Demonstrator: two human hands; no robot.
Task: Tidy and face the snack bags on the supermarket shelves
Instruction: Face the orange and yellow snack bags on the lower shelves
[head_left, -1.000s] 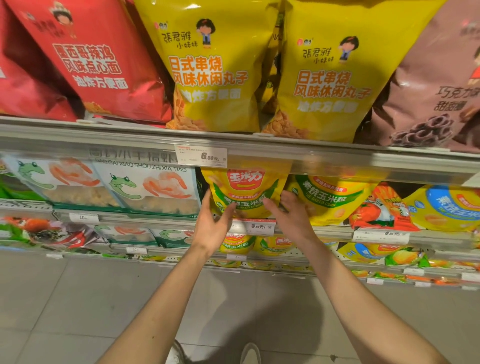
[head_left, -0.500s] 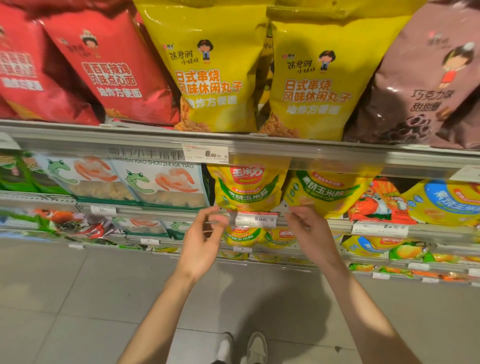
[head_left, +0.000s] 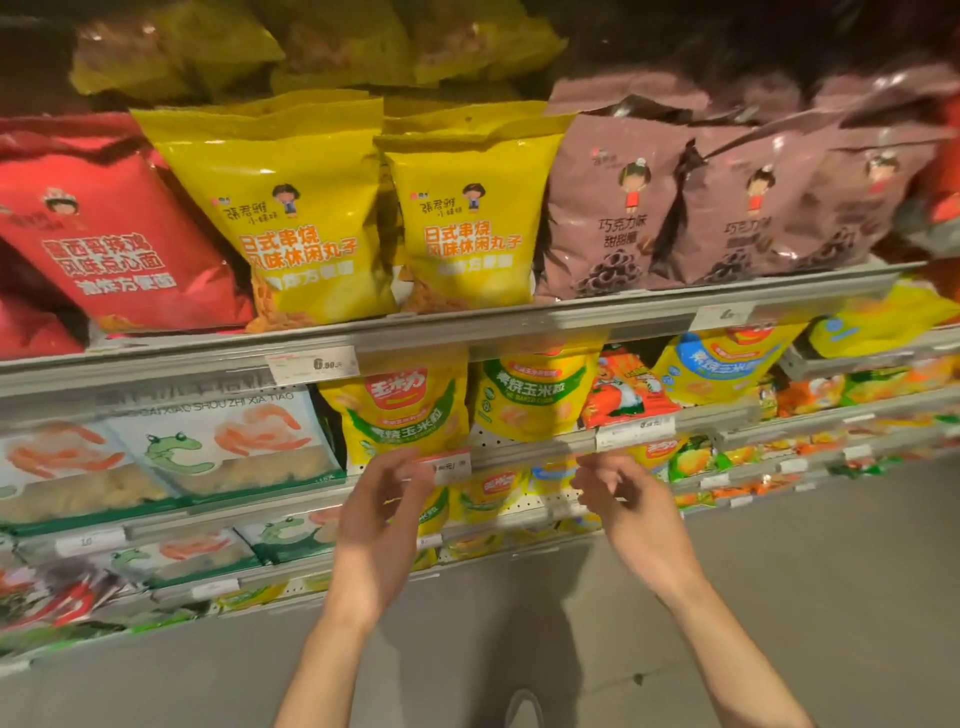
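Nearest the camera, the left hand (head_left: 382, 525) and the right hand (head_left: 626, 512) are raised side by side in front of the second shelf rail (head_left: 535, 447). Both are loosely curled and hold nothing; the left fingers (head_left: 402, 467) lie just below or against the small price tag (head_left: 449, 467), though blur leaves contact uncertain, and the right fingers (head_left: 592, 470) hang just under the rail.

The yellow corn bag (head_left: 402, 410) sits at about twelve o'clock from the left hand, just above its fingertips, standing upright with its long axis vertical and label forward. A second yellow corn bag (head_left: 535, 392) lies at about eleven o'clock from the right hand, tilted slightly. The left hand is the nearer to the first bag, the right to the second.

Further up, at twelve o'clock beyond the upper shelf edge (head_left: 467, 332), stand two large yellow bags (head_left: 306, 223), with a red bag (head_left: 104, 244) at ten o'clock and brown bags (head_left: 623, 208) at two o'clock, faces outward. Judging by the raised hands, a short reach up and inward would meet the corn bags.
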